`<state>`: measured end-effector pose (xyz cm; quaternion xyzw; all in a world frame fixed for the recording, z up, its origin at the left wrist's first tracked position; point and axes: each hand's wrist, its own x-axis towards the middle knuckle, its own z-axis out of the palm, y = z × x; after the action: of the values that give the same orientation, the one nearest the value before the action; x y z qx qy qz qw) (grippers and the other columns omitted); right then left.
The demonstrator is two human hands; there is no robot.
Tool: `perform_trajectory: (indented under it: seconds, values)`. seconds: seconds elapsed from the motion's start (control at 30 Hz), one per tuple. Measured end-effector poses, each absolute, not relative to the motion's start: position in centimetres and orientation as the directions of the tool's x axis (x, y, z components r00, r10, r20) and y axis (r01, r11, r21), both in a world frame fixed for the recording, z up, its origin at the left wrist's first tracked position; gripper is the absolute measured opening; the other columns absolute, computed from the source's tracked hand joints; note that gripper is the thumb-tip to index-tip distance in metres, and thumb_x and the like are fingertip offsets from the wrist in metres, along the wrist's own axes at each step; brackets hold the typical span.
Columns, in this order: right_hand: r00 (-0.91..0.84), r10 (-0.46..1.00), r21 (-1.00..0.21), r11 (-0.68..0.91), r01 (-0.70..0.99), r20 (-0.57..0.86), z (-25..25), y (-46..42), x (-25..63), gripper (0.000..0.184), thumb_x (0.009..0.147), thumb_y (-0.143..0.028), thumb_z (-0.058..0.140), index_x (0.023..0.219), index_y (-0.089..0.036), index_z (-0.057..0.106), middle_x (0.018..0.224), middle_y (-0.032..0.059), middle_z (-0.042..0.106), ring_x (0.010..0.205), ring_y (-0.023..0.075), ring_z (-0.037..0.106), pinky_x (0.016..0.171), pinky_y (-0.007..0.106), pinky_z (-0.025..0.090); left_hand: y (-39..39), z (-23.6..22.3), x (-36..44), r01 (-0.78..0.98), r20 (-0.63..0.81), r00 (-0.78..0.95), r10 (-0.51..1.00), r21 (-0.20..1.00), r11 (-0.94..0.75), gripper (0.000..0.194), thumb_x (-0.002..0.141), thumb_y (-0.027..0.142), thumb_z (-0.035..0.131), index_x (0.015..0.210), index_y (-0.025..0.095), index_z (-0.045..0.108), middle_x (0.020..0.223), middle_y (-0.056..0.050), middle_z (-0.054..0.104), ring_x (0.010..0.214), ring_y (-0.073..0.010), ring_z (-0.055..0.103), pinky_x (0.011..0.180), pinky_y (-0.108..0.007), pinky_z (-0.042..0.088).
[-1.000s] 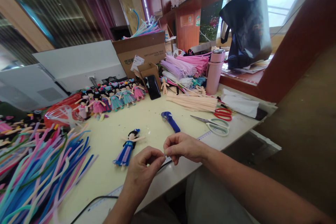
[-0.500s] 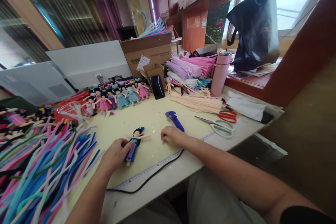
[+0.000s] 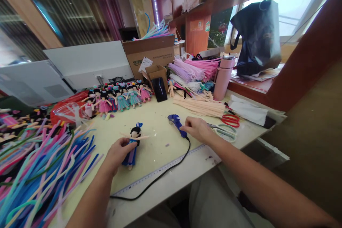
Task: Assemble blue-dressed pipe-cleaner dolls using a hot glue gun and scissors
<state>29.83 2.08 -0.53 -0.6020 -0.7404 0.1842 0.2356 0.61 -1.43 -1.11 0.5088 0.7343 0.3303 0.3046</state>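
Tabletop (image 3: 160,114): doll (image 3: 132,146), perhaps glue gun (image 3: 176,124).

The pale yellow desk (image 3: 157,114) carries a pipe-cleaner heap (image 3: 40,171) at nine o'clock, a doll row (image 3: 117,98) at eleven, beige stems (image 3: 199,106) and scissors (image 3: 224,130) at two, a blue corded tool (image 3: 176,124) centrally, and a ruler (image 3: 160,172) at six.
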Motion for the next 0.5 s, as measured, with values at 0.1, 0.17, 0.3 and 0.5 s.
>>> perform_trajectory:
  seconds: [0.1, 0.17, 0.3, 0.5]
  values:
    - [-0.102, 0.993, -0.623, 0.119, 0.773, 0.062, -0.9, 4.0, 29.5, 0.041, 0.067, -0.044, 0.069, 0.097, -0.018, 0.061, 0.094, 0.0057, 0.064, 0.077, 0.0168, 0.056, 0.062, 0.025, 0.036, -1.5, -0.6, 1.2, 0.247, -0.119, -0.329, 0.937, 0.947, 0.207, 0.036, 0.052, 0.036, 0.074, 0.078, 0.019, 0.055, 0.063, 0.004, 0.057, 0.056, -0.0137, 0.051, 0.050, -0.024, 0.034]
    - [-0.138, 0.990, -0.662, 0.105, 0.742, 0.003, -1.4, 5.2, 28.5, 0.042, 0.062, -0.042, 0.072, 0.094, -0.016, 0.063, 0.091, 0.0063, 0.065, 0.077, 0.0179, 0.056, 0.063, 0.025, 0.037, -1.4, -0.1, 1.7, 0.076, -0.134, -0.324, 0.937, 0.983, 0.166, 0.046, 0.048, 0.032, 0.077, 0.086, 0.020, 0.054, 0.070, 0.003, 0.061, 0.061, -0.0144, 0.054, 0.052, -0.024, 0.036]
    - [-0.163, 0.986, -0.709, 0.091, 0.699, -0.034, -1.8, 6.5, 26.1, 0.016, 0.069, -0.029, 0.063, 0.077, -0.016, 0.065, 0.066, 0.0030, 0.062, 0.062, 0.0156, 0.055, 0.055, 0.024, 0.037, -1.0, 0.6, 1.9, -0.066, -0.207, -0.232, 0.950, 0.978, 0.198, 0.048, 0.045, 0.030, 0.079, 0.087, 0.017, 0.059, 0.068, 0.004, 0.060, 0.059, -0.0125, 0.053, 0.051, -0.023, 0.037]
    - [-0.256, 0.966, -0.936, 0.062, 0.345, -0.030, 1.2, 7.0, 24.1, 0.017, 0.074, -0.027, 0.056, 0.083, -0.015, 0.064, 0.063, 0.0006, 0.060, 0.053, 0.0092, 0.053, 0.048, 0.020, 0.040, 1.0, 0.6, 1.3, -0.055, -0.194, -0.246, 0.950, 0.981, 0.187, 0.039, 0.052, 0.028, 0.077, 0.084, 0.016, 0.059, 0.066, 0.004, 0.058, 0.055, -0.0113, 0.052, 0.050, -0.022, 0.037]
